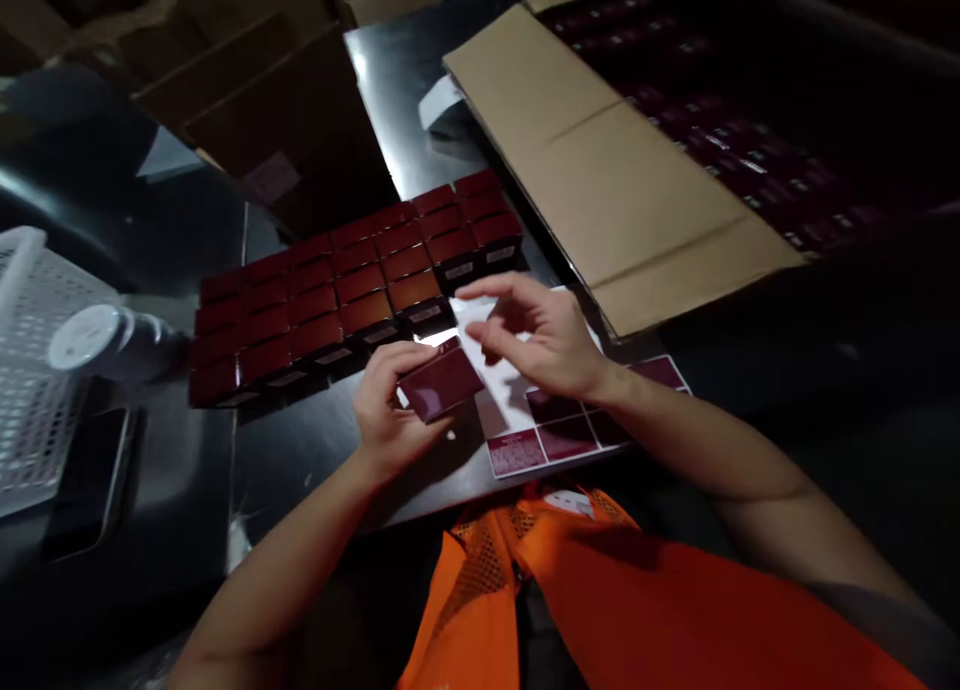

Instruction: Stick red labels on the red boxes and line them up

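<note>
My left hand (382, 410) grips a small maroon box (441, 383) in front of my body, its flat glossy face turned up. Close to the right of it, my right hand (544, 335) hovers over a white sheet (501, 402), thumb and forefinger apart; nothing shows between them. Under my right wrist lies a sheet of maroon labels (568, 438), split by white lines into rectangles, partly covered by the white sheet and my arm. Just beyond my hands stand rows of matching maroon boxes (364, 282), packed tightly, several with white barcode labels on the near sides.
A large open carton (577, 160) at the right holds many dark maroon boxes, its flap reaching over the metal table (300, 460). At the left are a white plastic basket (52, 340), a white-capped container (112, 342) and a phone (90, 485). Cardboard cartons (292, 120) stand behind.
</note>
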A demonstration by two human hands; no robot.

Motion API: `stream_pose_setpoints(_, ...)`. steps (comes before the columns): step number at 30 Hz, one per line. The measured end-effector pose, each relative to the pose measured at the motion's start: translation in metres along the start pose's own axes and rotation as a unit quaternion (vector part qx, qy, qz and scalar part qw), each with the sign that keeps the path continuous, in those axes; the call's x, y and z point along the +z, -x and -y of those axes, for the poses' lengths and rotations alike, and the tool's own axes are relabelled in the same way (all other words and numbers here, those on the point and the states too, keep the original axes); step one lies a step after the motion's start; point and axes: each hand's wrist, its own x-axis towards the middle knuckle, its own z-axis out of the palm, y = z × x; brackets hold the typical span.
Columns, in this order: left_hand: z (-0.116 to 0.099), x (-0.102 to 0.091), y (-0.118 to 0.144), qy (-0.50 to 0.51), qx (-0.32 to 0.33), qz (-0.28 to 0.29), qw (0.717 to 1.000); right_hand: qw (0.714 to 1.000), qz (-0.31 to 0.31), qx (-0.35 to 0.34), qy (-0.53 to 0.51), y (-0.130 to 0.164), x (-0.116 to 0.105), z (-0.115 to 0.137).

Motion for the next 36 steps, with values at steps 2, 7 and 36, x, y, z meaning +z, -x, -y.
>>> stream_pose_setpoints(2, 0.001, 0.004, 0.005, 0.063, -0.040, 0.005, 0.997, 0.993, -0.105, -0.060, 0.006, -0.001, -0.014, 0.025)
stream_pose_setpoints(7, -0.005, 0.016, 0.014, 0.326, -0.217, 0.140, 0.909, 0.984, -0.040, -0.067, 0.160, 0.024, -0.064, 0.075)
stream_pose_setpoints(36, -0.004, 0.042, 0.009, 0.517, -0.478, 0.184, 0.686, 0.926, 0.037, -0.160, 0.340, 0.136, -0.066, -0.046)
